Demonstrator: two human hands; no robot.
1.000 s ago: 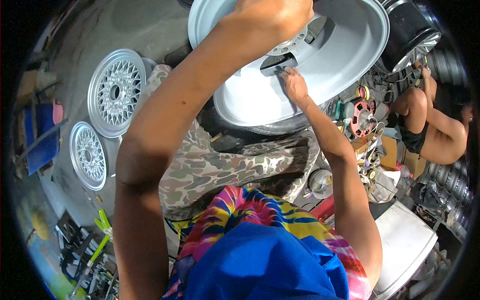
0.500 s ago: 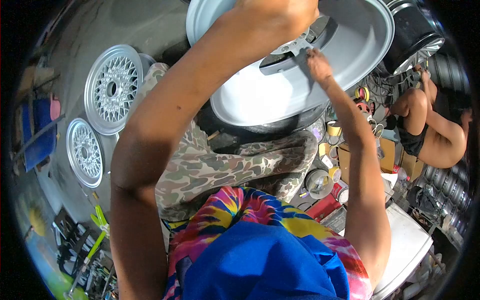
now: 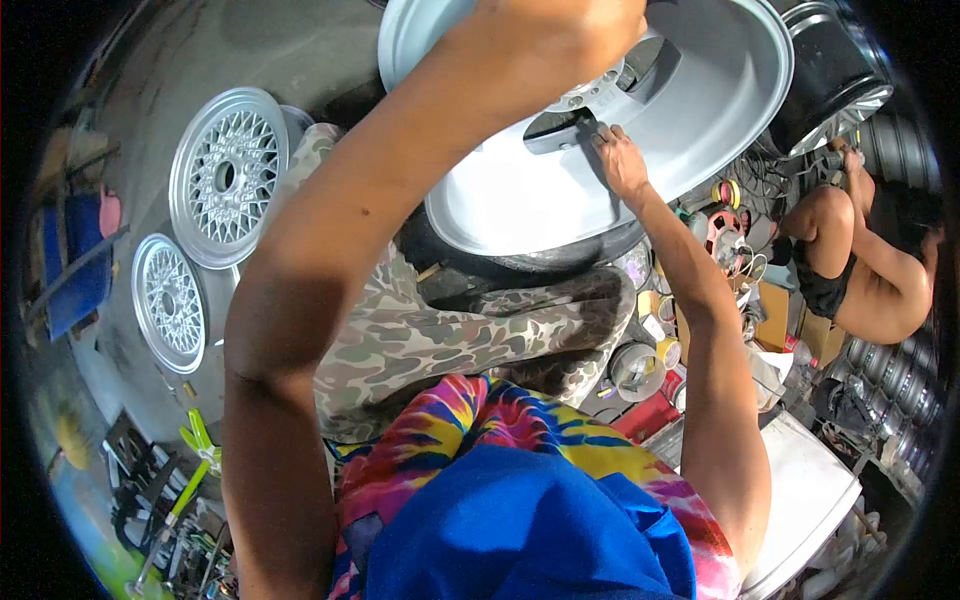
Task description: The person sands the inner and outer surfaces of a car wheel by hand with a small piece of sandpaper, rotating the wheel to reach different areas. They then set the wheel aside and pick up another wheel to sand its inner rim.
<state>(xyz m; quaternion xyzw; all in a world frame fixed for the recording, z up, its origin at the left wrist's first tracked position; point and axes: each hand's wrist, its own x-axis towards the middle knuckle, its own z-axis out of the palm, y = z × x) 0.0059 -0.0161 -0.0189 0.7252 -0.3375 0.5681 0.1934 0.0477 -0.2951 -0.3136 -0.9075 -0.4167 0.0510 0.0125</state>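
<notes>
A large silver wheel rim (image 3: 700, 120) lies tilted at the top centre, on a dark tyre (image 3: 540, 262). My left hand (image 3: 570, 35) reaches over the rim at the top edge of the view; its fingers are mostly hidden, so I cannot make out what it holds. On the rim's inner face, beside a spoke near the hub (image 3: 590, 92), is my right hand (image 3: 622, 160). Its fingers are bent together on something small and dark that I cannot make out. My legs in camouflage trousers (image 3: 450, 335) are below the rim.
Two silver mesh wheels (image 3: 228, 178) (image 3: 170, 303) stand at the left. A black wheel (image 3: 820, 85) is at the upper right. Another person (image 3: 880, 285) crouches at the right. Tape rolls, a bucket (image 3: 637, 370) and a white panel (image 3: 805, 500) lie at the lower right.
My right hand has moved slightly left and down, away from the hub along the rim's inner face. My left hand has shifted slightly right. The rim has moved very slightly to the right.
</notes>
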